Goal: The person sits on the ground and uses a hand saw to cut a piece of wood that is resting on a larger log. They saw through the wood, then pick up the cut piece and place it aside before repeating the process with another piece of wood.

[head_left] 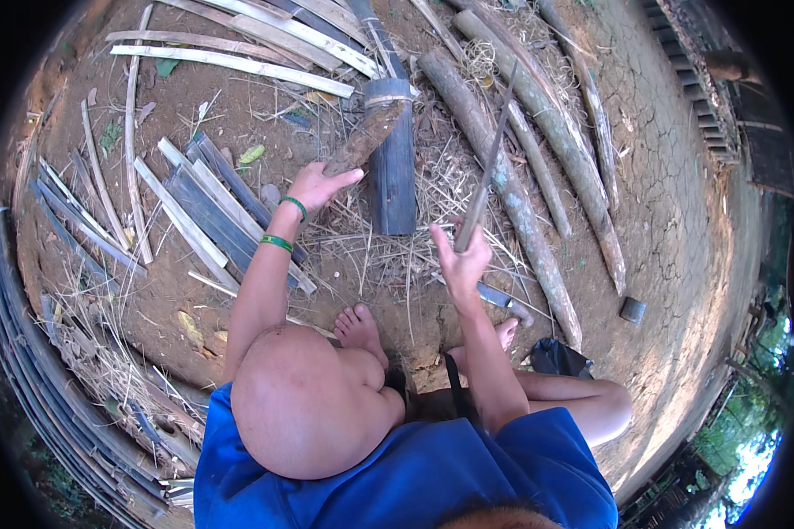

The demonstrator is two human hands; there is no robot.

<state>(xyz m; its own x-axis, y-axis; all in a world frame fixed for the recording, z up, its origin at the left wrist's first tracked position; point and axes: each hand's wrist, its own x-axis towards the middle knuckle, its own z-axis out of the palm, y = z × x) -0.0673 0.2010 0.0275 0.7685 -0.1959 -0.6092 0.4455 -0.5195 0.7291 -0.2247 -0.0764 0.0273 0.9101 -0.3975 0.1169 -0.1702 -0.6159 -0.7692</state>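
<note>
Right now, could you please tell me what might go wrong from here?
The long-bladed knife in the right grip might glance toward the left grip, which holds a brown wood piece near the dark bamboo section.

What looks like a second blade lies close to the bare right foot; shifting that foot could cut it.

This is an outdoor work yard: bare earth [670, 238], split slats [198, 207] left of the left hand [313, 187], logs [514, 216] right of the right hand [465, 256], shavings [388, 254] between both, greenery [728, 432] far off to the right.
</note>
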